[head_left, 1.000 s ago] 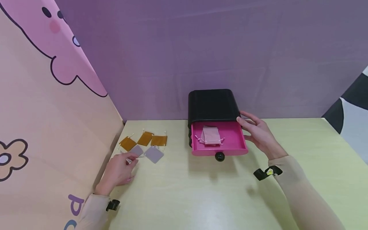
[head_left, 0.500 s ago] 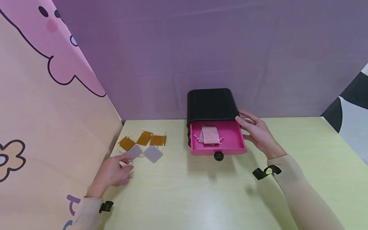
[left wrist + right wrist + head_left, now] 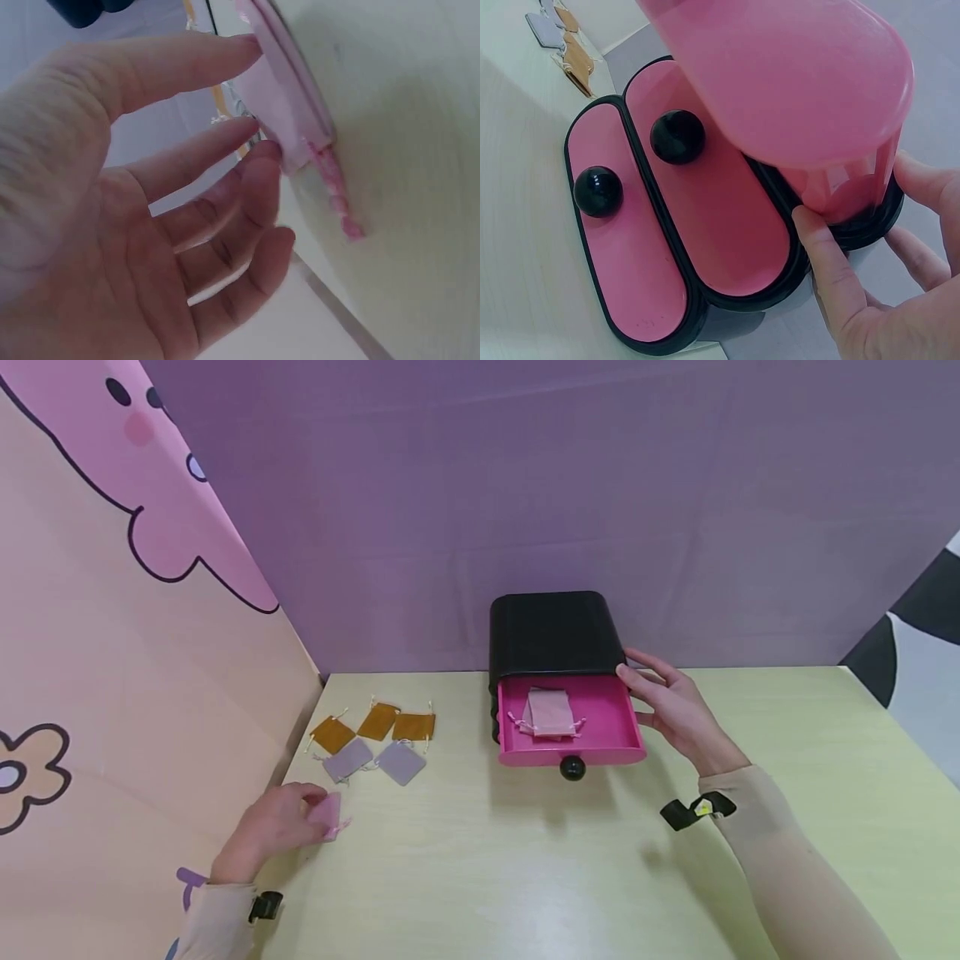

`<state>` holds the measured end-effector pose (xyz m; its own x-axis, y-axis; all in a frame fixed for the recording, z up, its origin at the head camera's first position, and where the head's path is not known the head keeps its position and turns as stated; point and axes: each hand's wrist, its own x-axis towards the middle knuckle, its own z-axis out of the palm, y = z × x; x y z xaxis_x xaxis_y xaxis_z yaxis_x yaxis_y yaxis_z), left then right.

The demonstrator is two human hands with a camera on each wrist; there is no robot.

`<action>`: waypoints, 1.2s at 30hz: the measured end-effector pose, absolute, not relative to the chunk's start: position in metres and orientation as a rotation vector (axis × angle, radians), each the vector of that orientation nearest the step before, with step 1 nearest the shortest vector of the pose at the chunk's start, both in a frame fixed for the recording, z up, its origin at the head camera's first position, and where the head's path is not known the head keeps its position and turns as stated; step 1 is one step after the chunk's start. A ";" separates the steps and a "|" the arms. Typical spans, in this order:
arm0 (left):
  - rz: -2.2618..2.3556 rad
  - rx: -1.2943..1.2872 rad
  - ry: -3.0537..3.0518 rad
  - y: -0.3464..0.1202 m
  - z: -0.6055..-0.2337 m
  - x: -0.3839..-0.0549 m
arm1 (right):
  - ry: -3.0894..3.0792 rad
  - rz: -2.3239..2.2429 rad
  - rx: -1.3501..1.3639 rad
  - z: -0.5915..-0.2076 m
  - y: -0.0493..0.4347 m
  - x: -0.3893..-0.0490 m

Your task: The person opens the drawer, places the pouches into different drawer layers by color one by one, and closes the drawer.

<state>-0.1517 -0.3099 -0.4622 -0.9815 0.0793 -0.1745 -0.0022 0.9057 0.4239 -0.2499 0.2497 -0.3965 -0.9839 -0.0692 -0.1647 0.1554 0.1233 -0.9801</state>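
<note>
At the table's left side, my left hand (image 3: 273, 827) pinches a small pink drawstring pouch (image 3: 326, 816) between thumb and fingers. In the left wrist view, the pink pouch (image 3: 281, 97) stands on edge and its cord hangs by the tabletop. My right hand (image 3: 678, 714) grips the right side of a black cabinet (image 3: 557, 631) with pink drawers. Its top drawer (image 3: 607, 718) is pulled out, and pale pink pouches (image 3: 551, 712) lie inside. In the right wrist view, the fingers of my right hand (image 3: 900, 300) hold the frame around that drawer.
Three mustard pouches (image 3: 378, 721) and two grey-lilac pouches (image 3: 401, 763) lie at the table's back left. Two lower drawers (image 3: 712, 202) of the cabinet are closed, each with a round black knob (image 3: 677, 136). A purple cloth wall (image 3: 405, 527) stands behind.
My left hand has moved left and toward me with the pink pouch, away from the grey-lilac pouches, uncovering one of them. My right hand and the cabinet stay in place.
</note>
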 end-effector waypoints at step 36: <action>0.624 0.058 2.911 -0.303 -0.462 -0.150 | 2.219 -1.981 0.078 -0.399 0.250 -0.251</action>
<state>-0.1503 -0.3026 -0.4618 -0.9859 0.0721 -0.1513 0.0037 0.9120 0.4102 -0.2507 0.2501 -0.3989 -0.9849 -0.0710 -0.1577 0.1487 0.1181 -0.9818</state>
